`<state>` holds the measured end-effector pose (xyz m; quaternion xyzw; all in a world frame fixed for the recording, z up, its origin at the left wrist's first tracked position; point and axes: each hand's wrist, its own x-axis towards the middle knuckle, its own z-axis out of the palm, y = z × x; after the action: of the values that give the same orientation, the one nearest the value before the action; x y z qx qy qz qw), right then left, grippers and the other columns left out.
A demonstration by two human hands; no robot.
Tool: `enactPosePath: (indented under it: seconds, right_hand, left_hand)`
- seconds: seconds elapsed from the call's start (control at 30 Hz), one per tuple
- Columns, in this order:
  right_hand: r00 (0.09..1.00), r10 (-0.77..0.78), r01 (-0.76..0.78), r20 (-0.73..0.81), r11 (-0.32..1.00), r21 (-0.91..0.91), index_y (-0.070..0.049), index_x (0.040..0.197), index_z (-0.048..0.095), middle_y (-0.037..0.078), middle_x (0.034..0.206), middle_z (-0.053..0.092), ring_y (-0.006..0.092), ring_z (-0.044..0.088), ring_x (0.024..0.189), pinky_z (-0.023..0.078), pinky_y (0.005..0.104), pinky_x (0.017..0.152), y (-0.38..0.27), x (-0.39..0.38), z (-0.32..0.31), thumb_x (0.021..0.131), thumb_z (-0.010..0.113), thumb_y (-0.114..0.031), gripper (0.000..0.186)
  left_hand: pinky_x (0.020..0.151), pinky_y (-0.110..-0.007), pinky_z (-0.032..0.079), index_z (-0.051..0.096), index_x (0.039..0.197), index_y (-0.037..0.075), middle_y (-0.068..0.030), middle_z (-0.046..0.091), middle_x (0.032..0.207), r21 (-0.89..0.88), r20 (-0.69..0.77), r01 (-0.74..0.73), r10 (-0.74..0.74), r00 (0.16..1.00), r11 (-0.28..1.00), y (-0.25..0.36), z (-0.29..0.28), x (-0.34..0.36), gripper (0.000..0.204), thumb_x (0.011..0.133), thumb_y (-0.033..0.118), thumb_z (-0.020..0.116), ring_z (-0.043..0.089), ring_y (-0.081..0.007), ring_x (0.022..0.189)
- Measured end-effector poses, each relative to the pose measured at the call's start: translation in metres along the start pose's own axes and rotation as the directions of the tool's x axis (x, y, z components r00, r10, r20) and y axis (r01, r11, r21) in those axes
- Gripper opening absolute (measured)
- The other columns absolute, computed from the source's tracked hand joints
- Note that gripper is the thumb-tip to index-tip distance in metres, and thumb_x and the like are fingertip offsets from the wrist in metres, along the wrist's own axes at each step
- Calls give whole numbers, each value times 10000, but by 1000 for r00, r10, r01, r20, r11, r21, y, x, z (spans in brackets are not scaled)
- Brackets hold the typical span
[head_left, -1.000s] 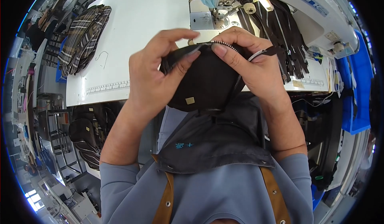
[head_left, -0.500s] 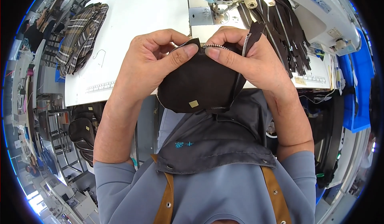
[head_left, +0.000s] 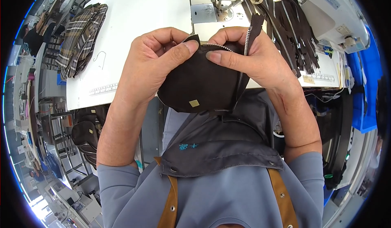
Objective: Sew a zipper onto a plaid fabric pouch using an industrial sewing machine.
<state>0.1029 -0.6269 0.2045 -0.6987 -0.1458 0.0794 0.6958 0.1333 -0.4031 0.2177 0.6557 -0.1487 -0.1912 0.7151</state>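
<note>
Between my hands hangs a dark brown fabric panel [head_left: 199, 81] with rounded lower corners and a small yellowish square near its bottom edge. My left hand [head_left: 163, 52] pinches the panel's upper left corner between thumb and fingers. At the upper right edge, my right hand [head_left: 248, 57] grips the panel together with a dark zipper [head_left: 247, 40] with silvery metal teeth. The zipper's teeth curve along the top edge, and its tape end stands up beside my right index finger. My fingertips behind the fabric are partly hidden.
Just beyond my hands stands a sewing machine [head_left: 222, 10] on a white table [head_left: 134, 20]. Several loose dark zippers [head_left: 291, 28] lie to its right. Plaid fabric pieces [head_left: 81, 40] are stacked at the far left. A blue bin [head_left: 366, 85] is at the right.
My left hand has shifted slightly left with the panel's corner, and the gap between my thumbs has widened. More of the zipper teeth show along the top edge.
</note>
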Motion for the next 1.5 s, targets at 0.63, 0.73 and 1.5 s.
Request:
enactPosePath:
  seconds: [0.63, 0.73, 1.5]
  right_hand:
    - [931, 27, 25, -363, 990, 137, -35, 1295, 551, -25, 957, 594, 44, 573, 866, 482, 203, 791, 34, -33, -8, 910, 694, -12, 411]
    - [889, -82, 148, -450, 983, 113, -6, 1293, 590, 25, 1059, 676, 77, 632, 993, 511, 235, 891, 30, -25, -13, 945, 651, -6, 353]
    - [991, -87, 95, -100, 992, 84, 0, 1057, 677, -5, 924, 686, 45, 609, 848, 502, 227, 763, 13, -14, -15, 911, 743, -144, 216]
  left_hand:
    - [845, -243, 499, 648, 1006, 10, -41, 680, 940, 82, -459, -185, 202, 865, 979, -25, -105, -28, 87, 923, 17, 673, 648, -124, 919]
    - [986, -333, 444, 603, 1014, 26, -63, 597, 1061, 564, -320, -113, 343, 883, 818, -18, -84, -53, 245, 794, 33, 710, 587, -191, 1073]
    - [631, -273, 530, 757, 989, 28, -59, 654, 910, 807, 348, -575, 681, 645, 132, 6, 31, -2, 304, 702, -62, 802, 664, -174, 752]
